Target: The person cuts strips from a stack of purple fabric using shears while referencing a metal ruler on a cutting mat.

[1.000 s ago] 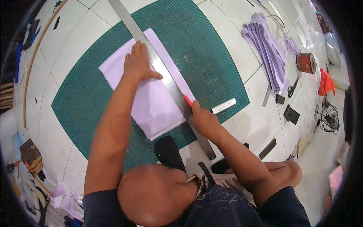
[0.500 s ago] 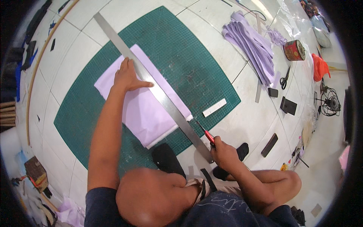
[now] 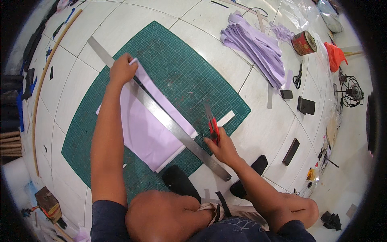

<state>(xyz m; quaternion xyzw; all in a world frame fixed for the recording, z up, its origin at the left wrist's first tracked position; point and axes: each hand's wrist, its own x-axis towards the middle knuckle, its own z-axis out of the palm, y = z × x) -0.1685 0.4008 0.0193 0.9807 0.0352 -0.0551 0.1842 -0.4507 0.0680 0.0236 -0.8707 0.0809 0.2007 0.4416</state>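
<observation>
A folded stack of lavender fabric (image 3: 151,137) lies on a green cutting mat (image 3: 173,76). Across it, slanting from far left to near right, rests a long steel ruler (image 3: 161,117). My left hand (image 3: 122,69) is closed on the far end of a lavender fabric strip (image 3: 155,90), beside the ruler's far part. Between strip and ruler a narrow gap shows the mat near that end. My right hand (image 3: 223,148) grips a red utility knife (image 3: 213,128), its blade pointing away from me, over the mat right of the ruler. Beneath the knife lies a white bar (image 3: 226,118).
Far right on the tiled floor lie a bundle of lavender strips (image 3: 256,50), a round tin (image 3: 304,42), black scissors (image 3: 297,76) and dark blocks (image 3: 306,105). A long wooden rod (image 3: 40,92) runs along the left. My feet (image 3: 179,181) are at the mat's near edge.
My left hand has gone from pressing on the ruler to holding the strip's far end, which has parted from the stack. My right hand has moved forward with the knife.
</observation>
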